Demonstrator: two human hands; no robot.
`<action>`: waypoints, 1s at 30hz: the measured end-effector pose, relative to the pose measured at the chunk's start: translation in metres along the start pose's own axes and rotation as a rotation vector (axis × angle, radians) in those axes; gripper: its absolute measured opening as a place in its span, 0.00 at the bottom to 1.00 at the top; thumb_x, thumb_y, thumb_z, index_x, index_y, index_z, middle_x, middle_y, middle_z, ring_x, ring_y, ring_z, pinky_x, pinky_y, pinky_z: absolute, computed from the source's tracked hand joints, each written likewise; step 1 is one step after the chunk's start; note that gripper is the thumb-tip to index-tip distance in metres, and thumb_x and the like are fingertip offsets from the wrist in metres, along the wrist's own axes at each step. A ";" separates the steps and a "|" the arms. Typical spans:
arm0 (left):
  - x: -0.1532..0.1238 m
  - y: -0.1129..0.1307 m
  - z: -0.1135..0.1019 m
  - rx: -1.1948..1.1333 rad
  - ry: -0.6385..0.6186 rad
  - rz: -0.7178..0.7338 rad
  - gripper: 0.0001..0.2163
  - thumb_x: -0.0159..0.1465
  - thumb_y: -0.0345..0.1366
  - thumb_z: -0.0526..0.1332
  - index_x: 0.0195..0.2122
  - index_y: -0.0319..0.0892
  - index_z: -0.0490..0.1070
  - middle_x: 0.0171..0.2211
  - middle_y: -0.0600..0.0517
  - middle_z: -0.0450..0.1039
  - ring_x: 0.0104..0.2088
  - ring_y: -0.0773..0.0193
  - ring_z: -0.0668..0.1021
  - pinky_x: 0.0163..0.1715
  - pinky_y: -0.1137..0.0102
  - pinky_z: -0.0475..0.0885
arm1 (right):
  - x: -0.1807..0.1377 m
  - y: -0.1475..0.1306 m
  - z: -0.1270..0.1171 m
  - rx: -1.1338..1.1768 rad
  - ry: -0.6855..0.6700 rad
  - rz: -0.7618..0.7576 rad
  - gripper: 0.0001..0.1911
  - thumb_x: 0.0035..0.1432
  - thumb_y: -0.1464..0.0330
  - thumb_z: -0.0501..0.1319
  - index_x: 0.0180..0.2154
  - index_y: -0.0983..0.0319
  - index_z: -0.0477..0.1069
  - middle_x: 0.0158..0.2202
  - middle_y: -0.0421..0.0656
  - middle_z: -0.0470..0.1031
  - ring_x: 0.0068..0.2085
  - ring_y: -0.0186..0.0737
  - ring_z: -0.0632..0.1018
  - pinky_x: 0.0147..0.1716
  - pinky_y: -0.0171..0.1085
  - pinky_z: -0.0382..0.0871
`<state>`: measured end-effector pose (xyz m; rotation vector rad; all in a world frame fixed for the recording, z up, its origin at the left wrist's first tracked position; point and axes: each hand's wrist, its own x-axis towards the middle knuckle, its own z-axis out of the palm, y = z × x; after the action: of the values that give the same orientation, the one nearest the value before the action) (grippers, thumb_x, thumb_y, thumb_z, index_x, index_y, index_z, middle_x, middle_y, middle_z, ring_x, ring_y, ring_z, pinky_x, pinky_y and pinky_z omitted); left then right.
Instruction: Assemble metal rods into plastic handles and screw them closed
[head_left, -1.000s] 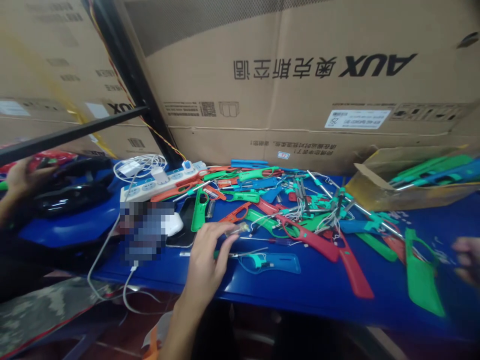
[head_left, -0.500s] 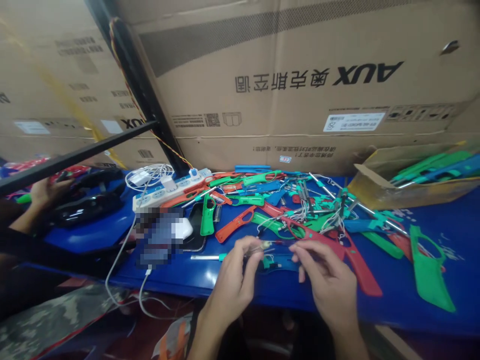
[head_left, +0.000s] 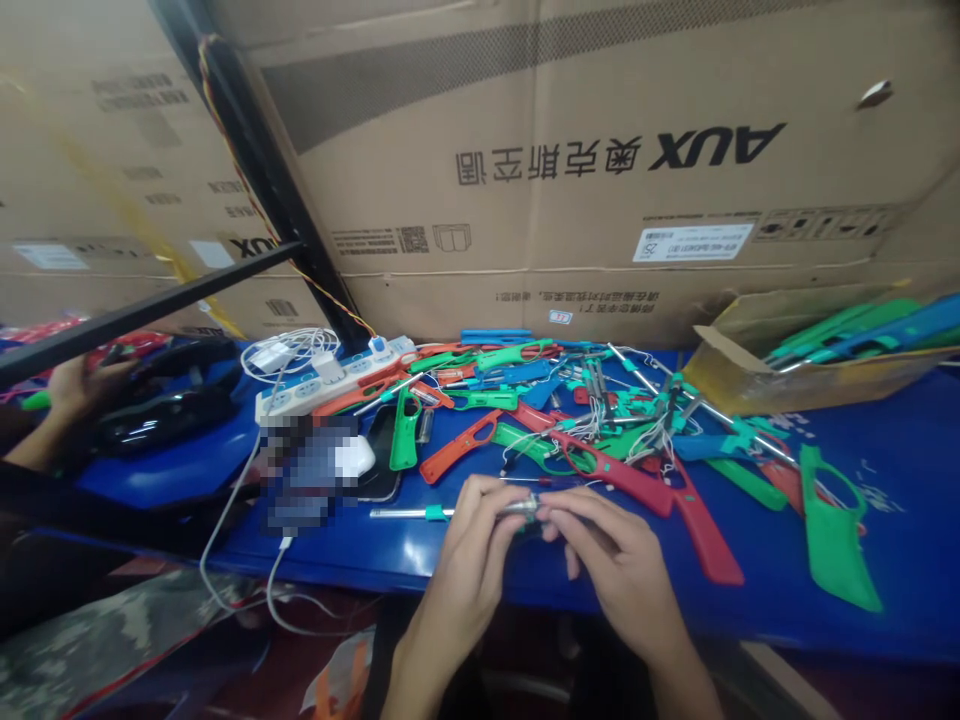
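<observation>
My left hand (head_left: 472, 555) and my right hand (head_left: 607, 560) meet over the near edge of the blue table (head_left: 750, 600). Their fingertips pinch together on a small metal part with thin wires (head_left: 529, 507). Just behind them lies a pile of red, green, orange and blue plastic shells (head_left: 570, 420) tangled with white wires. A screwdriver with a teal collar (head_left: 409, 513) lies left of my left hand.
A white power strip (head_left: 330, 380) with chargers and cables sits at the back left beside a phone (head_left: 382, 455). An open carton (head_left: 810, 360) with green and blue shells stands at right. Another person's hand (head_left: 79, 385) rests on black parts at far left. Big cardboard boxes (head_left: 600, 160) wall the back.
My right hand came in from the right and joined my left hand on the small part. Both hands drew closer together at the table's near edge.
</observation>
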<state>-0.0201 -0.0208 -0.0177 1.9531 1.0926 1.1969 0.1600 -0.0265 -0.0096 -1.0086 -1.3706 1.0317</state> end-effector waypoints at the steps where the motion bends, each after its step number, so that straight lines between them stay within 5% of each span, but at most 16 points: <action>1: 0.000 -0.001 0.001 -0.001 0.005 0.016 0.13 0.76 0.29 0.52 0.56 0.50 0.69 0.49 0.49 0.69 0.51 0.61 0.74 0.52 0.67 0.69 | 0.000 0.001 0.000 0.030 0.006 0.030 0.09 0.66 0.64 0.64 0.46 0.55 0.81 0.33 0.40 0.80 0.23 0.30 0.75 0.23 0.29 0.72; 7: -0.002 -0.003 0.001 -0.033 0.020 0.100 0.11 0.74 0.26 0.54 0.53 0.47 0.67 0.47 0.49 0.72 0.50 0.62 0.75 0.51 0.67 0.69 | 0.002 0.001 0.000 0.042 0.011 0.135 0.09 0.62 0.60 0.68 0.36 0.60 0.81 0.25 0.40 0.77 0.22 0.32 0.74 0.20 0.29 0.69; 11: -0.001 -0.003 0.000 0.001 0.029 0.156 0.11 0.73 0.24 0.56 0.51 0.46 0.69 0.46 0.50 0.74 0.48 0.62 0.75 0.50 0.66 0.70 | 0.003 -0.003 -0.001 0.020 -0.021 0.098 0.10 0.62 0.60 0.68 0.34 0.60 0.80 0.32 0.43 0.77 0.26 0.32 0.73 0.21 0.29 0.66; 17: 0.002 -0.004 0.001 0.032 0.086 0.224 0.12 0.71 0.23 0.59 0.50 0.45 0.73 0.45 0.48 0.77 0.47 0.60 0.77 0.47 0.64 0.72 | 0.003 -0.005 -0.001 0.067 -0.055 0.129 0.10 0.64 0.59 0.66 0.37 0.59 0.79 0.36 0.42 0.75 0.24 0.29 0.68 0.20 0.30 0.63; 30: 0.001 -0.004 0.000 0.009 0.081 0.291 0.15 0.68 0.20 0.62 0.50 0.45 0.76 0.45 0.48 0.79 0.46 0.61 0.78 0.45 0.64 0.73 | -0.001 0.001 -0.001 0.164 -0.022 0.197 0.12 0.64 0.59 0.67 0.45 0.58 0.75 0.36 0.41 0.74 0.29 0.31 0.73 0.22 0.28 0.68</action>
<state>-0.0217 -0.0180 -0.0207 2.1406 0.8729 1.4358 0.1609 -0.0274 -0.0106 -1.0264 -1.2001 1.2836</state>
